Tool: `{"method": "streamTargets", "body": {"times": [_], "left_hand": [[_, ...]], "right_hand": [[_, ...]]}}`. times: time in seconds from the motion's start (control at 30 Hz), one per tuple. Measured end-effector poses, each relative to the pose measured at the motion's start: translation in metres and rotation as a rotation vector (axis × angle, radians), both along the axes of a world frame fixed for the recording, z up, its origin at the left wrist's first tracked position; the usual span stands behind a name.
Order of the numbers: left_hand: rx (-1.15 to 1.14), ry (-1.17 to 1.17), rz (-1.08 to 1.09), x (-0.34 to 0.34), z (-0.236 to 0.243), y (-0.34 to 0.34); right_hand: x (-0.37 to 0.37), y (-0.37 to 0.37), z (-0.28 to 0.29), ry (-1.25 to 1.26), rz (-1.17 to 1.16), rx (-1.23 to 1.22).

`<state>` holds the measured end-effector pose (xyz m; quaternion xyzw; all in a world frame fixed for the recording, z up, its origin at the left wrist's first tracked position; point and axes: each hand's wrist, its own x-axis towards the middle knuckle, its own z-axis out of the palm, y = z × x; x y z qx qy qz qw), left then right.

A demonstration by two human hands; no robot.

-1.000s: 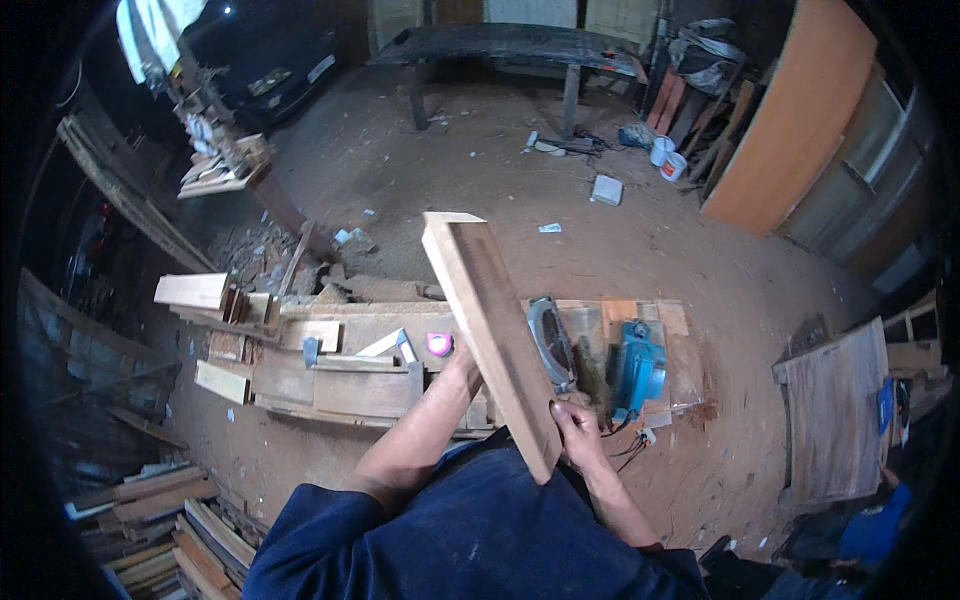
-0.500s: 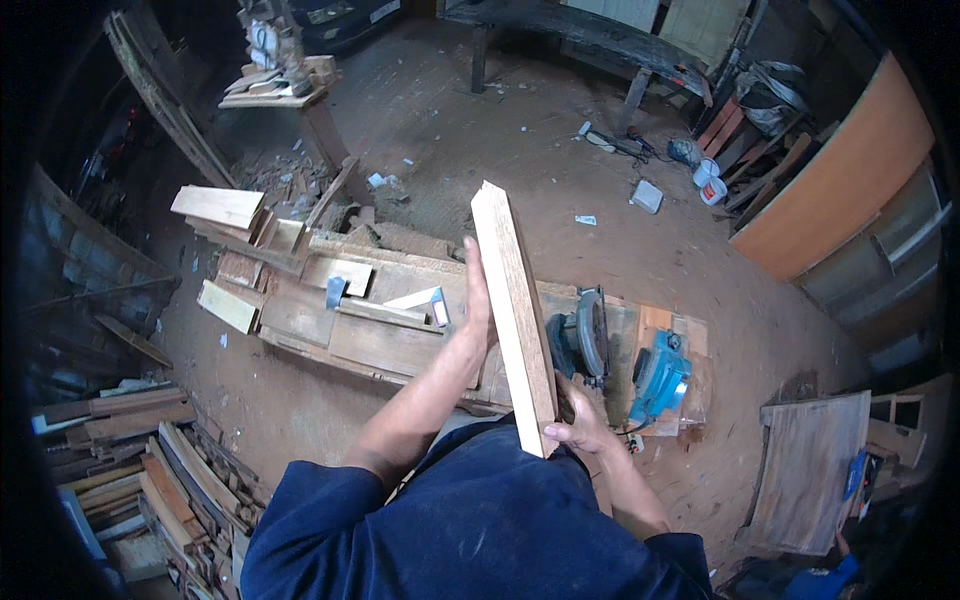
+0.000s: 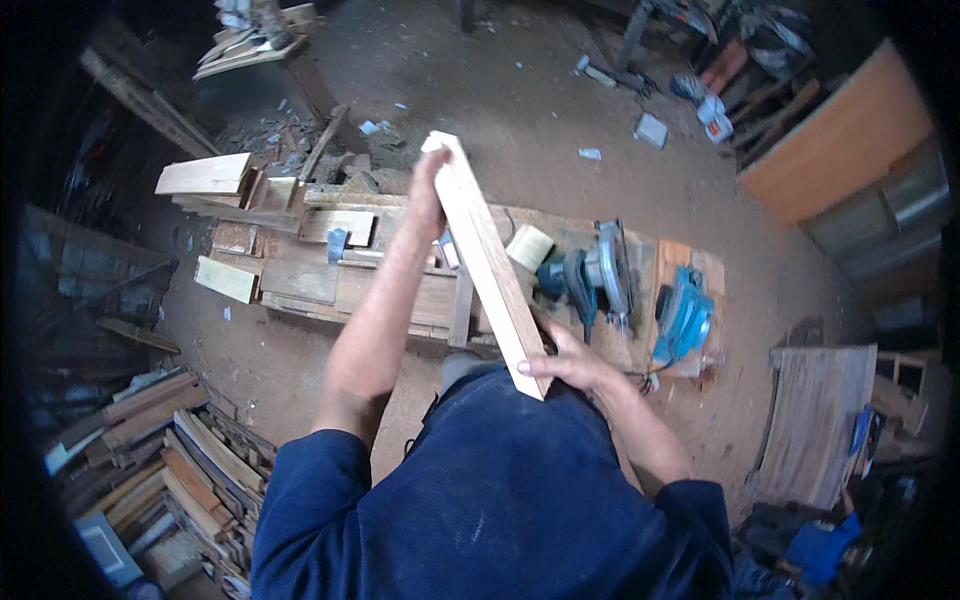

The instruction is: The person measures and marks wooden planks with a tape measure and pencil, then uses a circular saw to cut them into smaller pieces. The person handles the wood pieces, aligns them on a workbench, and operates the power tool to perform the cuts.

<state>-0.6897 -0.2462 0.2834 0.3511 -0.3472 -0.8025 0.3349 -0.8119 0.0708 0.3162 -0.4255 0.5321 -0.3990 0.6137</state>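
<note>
A long, thick wooden board [image 3: 487, 265] slants across the middle, raised above the low workbench [image 3: 410, 297]. My left hand [image 3: 429, 187] grips its far end, fingers closed around the edge. At the near end, close to my body, my right hand [image 3: 562, 360] is wrapped round the wood with the thumb on top. To the right of the board, a circular saw [image 3: 597, 275] and a teal electric planer [image 3: 684, 318] rest on the bench. A short pale wood block [image 3: 529, 246] lies between the board and the saw.
Several cut boards [image 3: 205, 175] are stacked at the bench's left end. A heap of scrap timber [image 3: 185, 470] covers the lower left floor. An orange panel [image 3: 835, 135] leans at the right, above a wooden cabinet [image 3: 820, 420]. Part of another person [image 3: 825, 548] shows at the lower right.
My left hand has gone from lying straight along the board's side to gripping its far end. The board has tilted further left, and the whole view has shifted.
</note>
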Motion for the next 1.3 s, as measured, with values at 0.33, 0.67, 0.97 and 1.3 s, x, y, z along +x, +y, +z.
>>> {"method": "streamTargets", "body": {"times": [0.33, 0.67, 0.97, 1.3], "left_hand": [[-0.001, -0.046, -0.019, 0.044, -0.028, -0.022], [-0.077, 0.040, 0.122, 0.069, 0.010, -0.015], [-0.544, 0.242, 0.340, 0.080, 0.120, 0.005], [-0.670, 0.118, 0.428, 0.105, 0.137, 0.024]], "right_hand": [[0.026, -0.019, 0.003, -0.107, 0.048, 0.141], [0.038, -0.026, -0.003, 0.127, 0.072, -0.049], [0.018, -0.052, 0.009, 0.472, 0.253, -0.241], [0.032, -0.050, -0.009, 0.329, 0.295, -0.240]]}}
